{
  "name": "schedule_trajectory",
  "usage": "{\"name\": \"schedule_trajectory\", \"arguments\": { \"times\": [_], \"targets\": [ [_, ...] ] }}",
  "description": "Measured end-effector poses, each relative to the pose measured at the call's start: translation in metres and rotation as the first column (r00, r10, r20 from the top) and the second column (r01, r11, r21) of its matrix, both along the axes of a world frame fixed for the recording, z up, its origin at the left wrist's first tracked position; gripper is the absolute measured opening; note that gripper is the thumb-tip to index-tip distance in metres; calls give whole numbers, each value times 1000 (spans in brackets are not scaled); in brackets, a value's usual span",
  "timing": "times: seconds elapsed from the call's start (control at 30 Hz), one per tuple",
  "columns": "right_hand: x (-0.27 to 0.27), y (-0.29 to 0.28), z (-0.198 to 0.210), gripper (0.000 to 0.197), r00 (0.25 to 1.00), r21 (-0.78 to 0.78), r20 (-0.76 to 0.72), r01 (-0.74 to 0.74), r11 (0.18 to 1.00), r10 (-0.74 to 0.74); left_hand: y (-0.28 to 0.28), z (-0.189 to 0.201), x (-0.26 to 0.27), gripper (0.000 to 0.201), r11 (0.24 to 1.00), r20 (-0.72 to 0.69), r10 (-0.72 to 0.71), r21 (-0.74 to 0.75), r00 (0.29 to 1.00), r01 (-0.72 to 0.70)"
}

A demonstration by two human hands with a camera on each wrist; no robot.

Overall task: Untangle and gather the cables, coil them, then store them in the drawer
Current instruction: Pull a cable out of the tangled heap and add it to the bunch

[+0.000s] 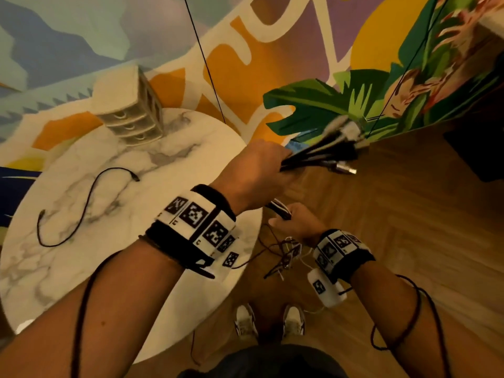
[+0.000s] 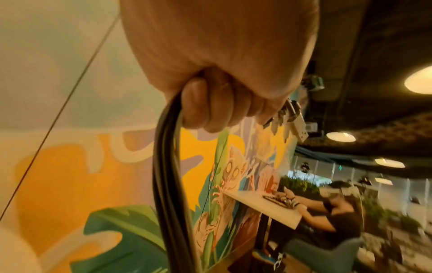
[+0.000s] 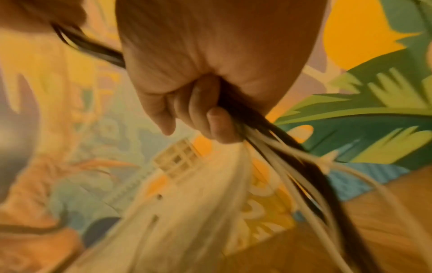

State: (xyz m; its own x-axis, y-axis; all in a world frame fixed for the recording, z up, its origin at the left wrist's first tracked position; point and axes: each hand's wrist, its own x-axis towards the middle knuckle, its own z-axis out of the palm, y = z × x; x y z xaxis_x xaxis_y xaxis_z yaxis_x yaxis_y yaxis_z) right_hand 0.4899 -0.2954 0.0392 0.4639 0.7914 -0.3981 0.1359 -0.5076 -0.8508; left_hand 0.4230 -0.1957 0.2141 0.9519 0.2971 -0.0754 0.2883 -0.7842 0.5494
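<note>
My left hand (image 1: pixel 261 167) grips a bundle of black and white cables (image 1: pixel 319 154) near its plug ends, which stick out past the fist over the floor. In the left wrist view the fist (image 2: pixel 222 103) is curled round the black cables (image 2: pixel 168 184), with the plugs (image 2: pixel 287 120) beyond the fingers. My right hand (image 1: pixel 294 222) holds the same bundle lower down, and loose tangled ends (image 1: pixel 286 257) dangle below it. The right wrist view is blurred but shows the fist (image 3: pixel 203 114) closed on the cables (image 3: pixel 275 153). One black cable (image 1: pixel 81 208) lies on the table. A small beige drawer unit (image 1: pixel 131 115) stands at the table's far edge.
The round marble table (image 1: pixel 152 165) is at my left, against a painted mural wall (image 1: pixel 272 50). Wooden floor (image 1: pixel 395 214) lies under my hands, with my shoes (image 1: pixel 270 320) below. A dark object (image 1: pixel 480 148) sits at the right edge. Another person (image 2: pixel 339 212) sits at a far table.
</note>
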Motion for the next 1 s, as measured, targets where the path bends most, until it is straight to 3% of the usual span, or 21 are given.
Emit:
{"name": "schedule_trajectory", "arguments": {
  "times": [0.07,0.17,0.37,0.5,0.63,0.7,0.77,0.8,0.83,0.87,0.9,1.0],
  "targets": [
    [9,-13,-22,43,998,-68,19,57,996,-56,-3,6,4,27,967,-37,-114,225,993,120],
    [24,-38,-52,26,995,-191,16,102,976,-100,4,22,7,18,880,-21,-226,423,974,213],
    [39,-93,-76,42,971,-410,57,233,882,-230,32,50,10,33,797,216,-207,603,954,36],
    [45,-74,-56,38,929,-268,-5,356,895,-371,24,29,16,33,777,185,-221,627,958,58],
    [51,-46,-1,38,892,-1,-30,451,892,-451,0,-7,24,31,875,201,-153,482,968,39],
    [57,-35,29,30,901,147,-24,431,890,-433,-12,-28,34,29,947,72,-26,321,997,2],
    [56,-28,64,27,884,378,39,419,825,-466,-18,-45,45,40,996,18,54,76,998,-56],
    [53,-24,86,28,924,408,23,339,848,-381,-20,-49,51,47,995,36,77,-72,996,-74],
    [54,-25,103,31,956,398,124,197,896,-265,-22,-49,56,52,979,62,91,-189,994,-77],
    [56,-23,105,34,917,400,314,107,910,-246,-22,-46,61,53,957,79,107,-279,991,-81],
    [58,-23,112,33,954,363,250,66,929,-165,-23,-42,65,50,931,86,138,-350,987,-99],
    [60,-17,111,16,955,404,177,152,902,-240,-25,-28,78,42,919,179,236,-359,955,-160]
  ]
}}
